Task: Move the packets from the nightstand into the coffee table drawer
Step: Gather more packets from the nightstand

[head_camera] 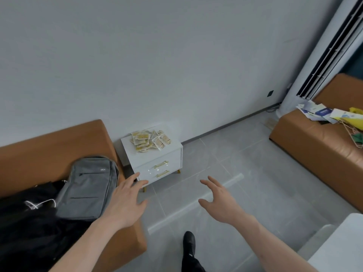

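both hands spread, empty — packets piled on nightstand; backpack reads "xika".

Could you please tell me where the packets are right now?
In the head view, the packets lie heaped on top of the white nightstand, left of centre against the wall, beside the brown sofa.

Glossy white nightstand, brassy metal handles, crinkly packets.
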Tool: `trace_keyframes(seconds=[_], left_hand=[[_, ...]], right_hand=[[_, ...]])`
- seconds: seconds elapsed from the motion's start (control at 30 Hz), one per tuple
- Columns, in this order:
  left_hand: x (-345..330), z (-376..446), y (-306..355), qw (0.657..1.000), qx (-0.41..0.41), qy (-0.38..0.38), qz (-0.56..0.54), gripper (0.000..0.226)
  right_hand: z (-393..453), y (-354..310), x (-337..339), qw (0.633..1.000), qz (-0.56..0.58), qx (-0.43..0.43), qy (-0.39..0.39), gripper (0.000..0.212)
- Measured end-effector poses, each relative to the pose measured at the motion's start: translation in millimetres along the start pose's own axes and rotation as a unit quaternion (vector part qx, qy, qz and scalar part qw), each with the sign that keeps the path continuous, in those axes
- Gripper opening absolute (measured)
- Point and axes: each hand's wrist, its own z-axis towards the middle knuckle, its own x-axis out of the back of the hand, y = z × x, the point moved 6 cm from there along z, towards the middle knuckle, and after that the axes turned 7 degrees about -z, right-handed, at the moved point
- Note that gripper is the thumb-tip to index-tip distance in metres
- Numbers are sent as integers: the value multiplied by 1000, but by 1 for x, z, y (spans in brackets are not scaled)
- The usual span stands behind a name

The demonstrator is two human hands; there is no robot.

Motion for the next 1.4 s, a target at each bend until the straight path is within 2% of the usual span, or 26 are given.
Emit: trace_keyframes(seconds=[0.3, 0.53, 0.77, 1.0, 1.23, 1.4], left_hand=[[39, 140, -22, 997, 65, 29, -25, 59], [57, 210, -72, 990, 128, 21, -46, 60], [66, 319, -134, 989, 139, -15, -46, 61], [59, 458, -197, 982, 140, -117, -40, 66], [19, 591, -254, 971, 137, -196, -29, 75], [-33, 663, -291, 964, 146, -222, -1, 86]], right_hand=[[187, -13, 61, 998, -39, 28, -31, 70], [294, -55, 69, 995, -56, 58, -61, 71], [393, -69, 49, 994, -54, 41, -91, 71], [505, -72, 6, 990, -42, -55, -122, 72], [611, -72, -55, 980, -26, -119, -159, 76], [688, -52, -101, 975, -20, -150, -162, 83]])
